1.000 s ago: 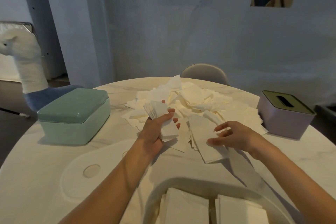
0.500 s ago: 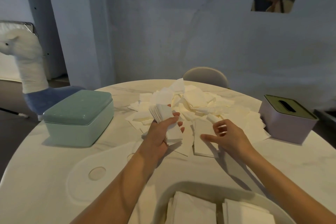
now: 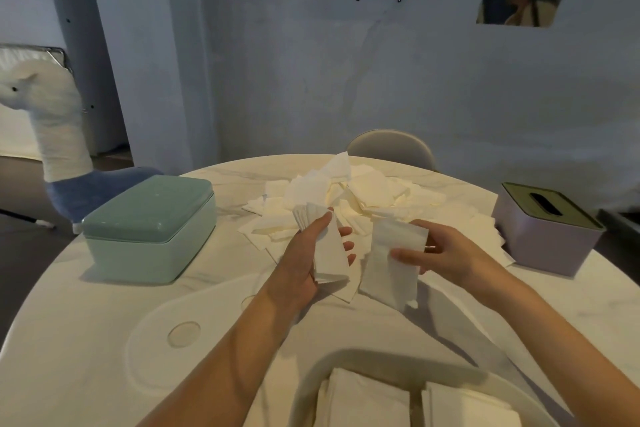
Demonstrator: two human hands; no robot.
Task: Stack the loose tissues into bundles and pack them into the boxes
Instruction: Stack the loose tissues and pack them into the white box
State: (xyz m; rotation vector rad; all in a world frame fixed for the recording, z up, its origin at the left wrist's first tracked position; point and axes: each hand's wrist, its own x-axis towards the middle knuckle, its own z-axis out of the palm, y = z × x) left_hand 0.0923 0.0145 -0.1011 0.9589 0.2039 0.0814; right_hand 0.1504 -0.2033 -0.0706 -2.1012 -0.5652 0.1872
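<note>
A heap of loose white tissues [image 3: 374,194] covers the middle of the round table [image 3: 86,340]. My left hand [image 3: 304,256] grips a small bundle of stacked tissues [image 3: 327,253], thumb on top. My right hand [image 3: 446,253] pinches a single tissue [image 3: 388,270] that hangs just above the table, right beside the bundle. A closed mint-green box [image 3: 149,229] stands at the left. At the right stands a lilac tissue box [image 3: 543,239] with a slotted olive lid.
Close to me, an open white container [image 3: 311,378] holds two stacks of folded tissues [image 3: 363,402]. A flat white lid [image 3: 166,333] lies on the table in front of the green box. A chair back [image 3: 391,147] rises behind the table; a toy llama [image 3: 52,121] stands at left.
My right hand has lifted a single tissue off the heap's near edge and brought it up beside the bundle. My left hand has kept hold of the bundle.
</note>
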